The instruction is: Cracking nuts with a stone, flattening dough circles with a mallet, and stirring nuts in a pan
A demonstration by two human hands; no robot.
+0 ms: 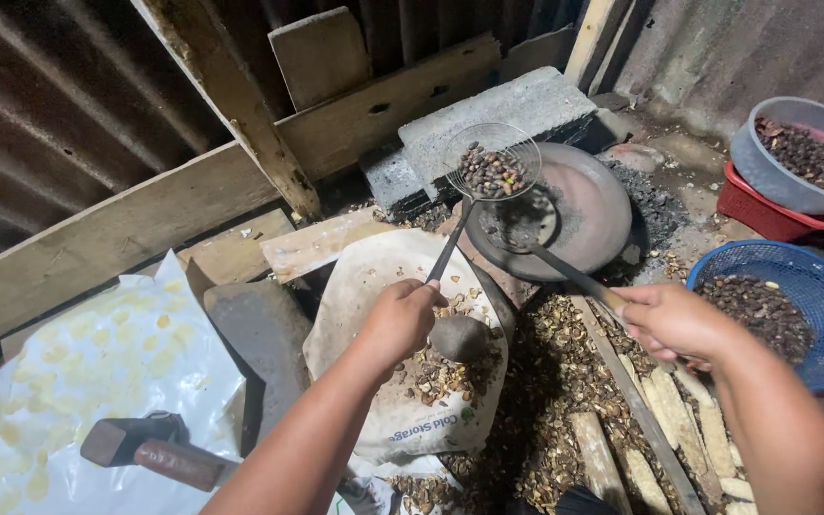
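My left hand (pixel 401 319) grips the dark handle of a wire skimmer (pixel 491 162) that holds a heap of dark roasted nuts, raised over the left rim of a round blackened pan (pixel 593 224). My right hand (pixel 674 322) holds the handle of a second long tool (pixel 565 272) whose end reaches into the pan. Below my left hand lie a rounded stone (pixel 458 338) and cracked nuts on a pale sack (pixel 374 286).
A blue basket (pixel 817 286) of nuts sits at right, with a grey bowl (pixel 765 157) of nuts in a red basket (pixel 765 215) behind it. Nut shells and wood slats (pixel 641 420) cover the floor. A hammer (pixel 150 448) lies on white plastic (pixel 97 372). Concrete blocks (pixel 498 119) stand behind the pan.
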